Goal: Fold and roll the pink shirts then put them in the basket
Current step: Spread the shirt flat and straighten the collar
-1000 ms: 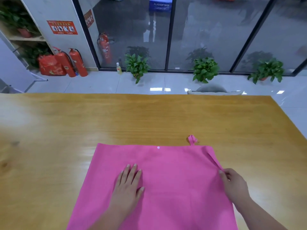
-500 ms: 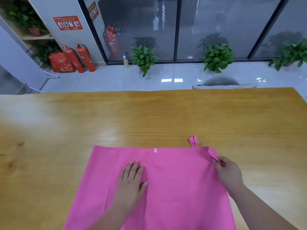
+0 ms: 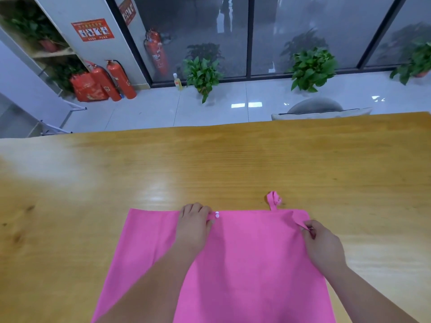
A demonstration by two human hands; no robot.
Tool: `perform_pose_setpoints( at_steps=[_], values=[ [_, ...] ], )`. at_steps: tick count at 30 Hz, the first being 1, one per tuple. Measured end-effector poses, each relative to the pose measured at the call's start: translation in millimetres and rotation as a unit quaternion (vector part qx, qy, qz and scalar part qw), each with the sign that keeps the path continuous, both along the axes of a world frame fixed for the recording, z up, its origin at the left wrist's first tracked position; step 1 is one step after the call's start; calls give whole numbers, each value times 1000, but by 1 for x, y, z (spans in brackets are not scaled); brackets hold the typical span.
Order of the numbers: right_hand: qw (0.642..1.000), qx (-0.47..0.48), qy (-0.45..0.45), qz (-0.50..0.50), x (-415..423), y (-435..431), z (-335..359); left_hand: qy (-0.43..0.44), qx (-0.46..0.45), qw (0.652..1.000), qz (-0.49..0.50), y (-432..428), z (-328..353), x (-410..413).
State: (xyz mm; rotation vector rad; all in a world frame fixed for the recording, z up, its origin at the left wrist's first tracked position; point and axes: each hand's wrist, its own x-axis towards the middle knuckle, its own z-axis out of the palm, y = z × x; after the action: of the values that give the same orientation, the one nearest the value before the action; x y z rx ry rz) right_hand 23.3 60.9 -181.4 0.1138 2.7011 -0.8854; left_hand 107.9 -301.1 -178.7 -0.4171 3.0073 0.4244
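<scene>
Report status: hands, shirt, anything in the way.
Left hand grips pink shirt far edge; right hand pinches right corner. Shirt spread on table. Basket not in view.

One pink shirt [image 3: 245, 264], two hands [image 3: 193, 226] [image 3: 323, 243], one table [image 3: 210, 164], one chair [image 3: 314, 108], three floor plants [image 3: 201, 74] [image 3: 312, 68] [image 3: 417, 61]

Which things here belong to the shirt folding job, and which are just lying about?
Job: flat pink cloth shirt; left grip and right grip pinching it; glossy wooden table beneath.
Lying about: red metal fire extinguishers; green leafy potted plants; small yellow plastic bottle; grey rounded chair.
</scene>
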Motion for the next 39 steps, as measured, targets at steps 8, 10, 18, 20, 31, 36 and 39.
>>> perform_pose_setpoints(
  at_steps=[8,10,18,20,31,36,39],
  values=[
    [1000,8,-2,0,-1,2,-5,-7,4,1000,10,-4,1,-18],
    [1000,13,-1,-1,-1,2,-6,15,3,1000,15,-5,0,-16],
    [1000,14,-18,-9,-6,-1,0,32,17,998,58,-5,-9,-13],
    [1000,19,-25,2,-11,-1,4,19,25,999,31,-6,-7,-17],
    [994,94,-41,27,-53,5,10,-57,5,997,-48,-10,-1,-35],
    [998,44,-50,9,-53,8,17,-65,16,996,-61,-11,3,-40],
    [999,15,-30,12,-49,11,26,-58,46,994,-78,-18,6,-39]
  ],
)
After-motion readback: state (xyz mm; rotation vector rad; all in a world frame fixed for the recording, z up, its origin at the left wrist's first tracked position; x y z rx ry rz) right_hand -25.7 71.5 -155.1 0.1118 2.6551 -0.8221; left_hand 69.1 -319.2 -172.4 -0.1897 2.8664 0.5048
